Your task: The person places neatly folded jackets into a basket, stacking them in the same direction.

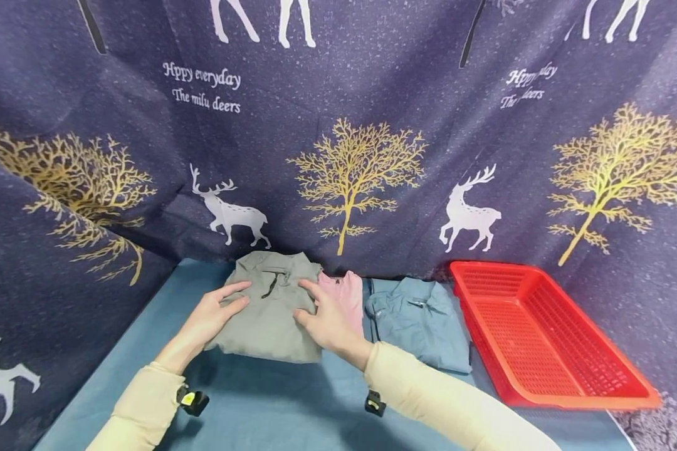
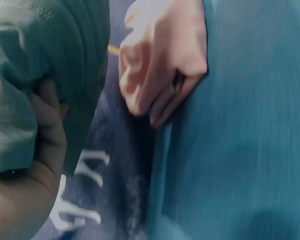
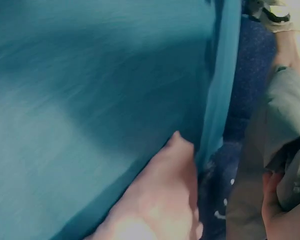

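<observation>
A folded grey-green shirt with a collar and a dark cord at its neck is held raised above the blue-covered table, its shadow below. My left hand grips its left side; in the left wrist view the fingers tuck into the fabric's fold. On the opposite side my right hand holds the edge, thumb and forefinger over the top. The right wrist view shows that shirt with fingers in its fold. Just right of it lies a folded pink garment, partly hidden behind my right hand.
A folded blue shirt lies right of the pink garment. Beyond it stands a red plastic basket at the table's right side. A dark patterned curtain hangs behind the blue-covered table.
</observation>
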